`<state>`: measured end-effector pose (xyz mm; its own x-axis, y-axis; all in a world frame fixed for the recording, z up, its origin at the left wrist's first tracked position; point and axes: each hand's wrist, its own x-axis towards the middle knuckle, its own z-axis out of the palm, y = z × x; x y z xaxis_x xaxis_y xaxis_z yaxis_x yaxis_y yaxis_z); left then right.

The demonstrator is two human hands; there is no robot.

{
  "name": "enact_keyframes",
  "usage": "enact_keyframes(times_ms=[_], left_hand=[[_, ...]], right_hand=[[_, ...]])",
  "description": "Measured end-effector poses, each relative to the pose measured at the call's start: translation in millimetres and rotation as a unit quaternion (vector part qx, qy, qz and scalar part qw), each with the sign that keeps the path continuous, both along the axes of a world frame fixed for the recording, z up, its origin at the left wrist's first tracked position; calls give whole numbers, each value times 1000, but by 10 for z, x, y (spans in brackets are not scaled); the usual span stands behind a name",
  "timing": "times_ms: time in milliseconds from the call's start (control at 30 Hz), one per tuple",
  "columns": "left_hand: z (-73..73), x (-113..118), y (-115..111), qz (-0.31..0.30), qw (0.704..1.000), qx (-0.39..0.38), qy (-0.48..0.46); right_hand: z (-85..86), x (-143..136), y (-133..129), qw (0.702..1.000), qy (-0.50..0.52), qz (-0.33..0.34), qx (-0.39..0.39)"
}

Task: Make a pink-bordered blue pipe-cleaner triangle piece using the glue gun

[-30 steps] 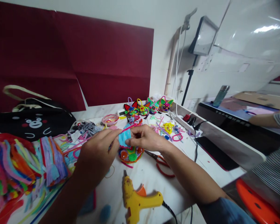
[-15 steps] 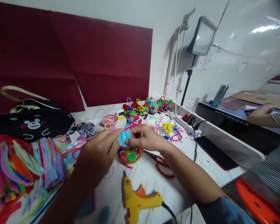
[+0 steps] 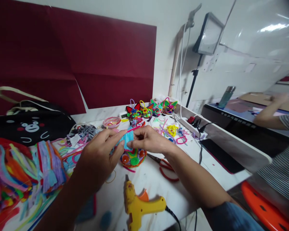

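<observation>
Between my two hands is a light blue piece with a pink edge (image 3: 128,140), made of fuzzy strips side by side. My left hand (image 3: 103,154) grips its left side with fingers and thumb. On its right side, my right hand (image 3: 149,140) pinches it. Just below lies a colourful animal face with orange eyes and a green nose (image 3: 134,160), partly covered by the blue piece. A yellow glue gun (image 3: 142,205) rests nearer me, its nozzle toward the face. Red-handled scissors (image 3: 167,168) lie open-handled under my right forearm.
Finished animal heads (image 3: 157,108) stand at the back. Bundles of fuzzy stems (image 3: 12,173) cover the left. A phone (image 3: 220,156), a power strip (image 3: 195,126) and cables are at the right. Beyond, a person's arm (image 3: 269,114) reaches over another table.
The blue piece is turned slightly between my hands, which stay on it. The other person's hand has lifted and is blurred. The view has shifted slightly.
</observation>
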<state>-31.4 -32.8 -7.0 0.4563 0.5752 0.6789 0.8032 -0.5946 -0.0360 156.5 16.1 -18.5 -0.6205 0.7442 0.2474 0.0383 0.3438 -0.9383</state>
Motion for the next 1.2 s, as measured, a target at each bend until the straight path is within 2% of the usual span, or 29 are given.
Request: enact_keyframes(times_ms=[400,600,867,1200], left_hand=[[-8,-22,40,-35,999,1,21],[-31,-74,71,-43,999,6,32],[3,-84,48,-60,997,29,41],[15,-139,50,-84,994,52,38]], right_hand=[[76,27,-9,998,25,17,-51],[89,34,-6,999,24,15,-37],[91,26,-9,997,36,28,-64],[126,15,-35,987,76,63,-124]])
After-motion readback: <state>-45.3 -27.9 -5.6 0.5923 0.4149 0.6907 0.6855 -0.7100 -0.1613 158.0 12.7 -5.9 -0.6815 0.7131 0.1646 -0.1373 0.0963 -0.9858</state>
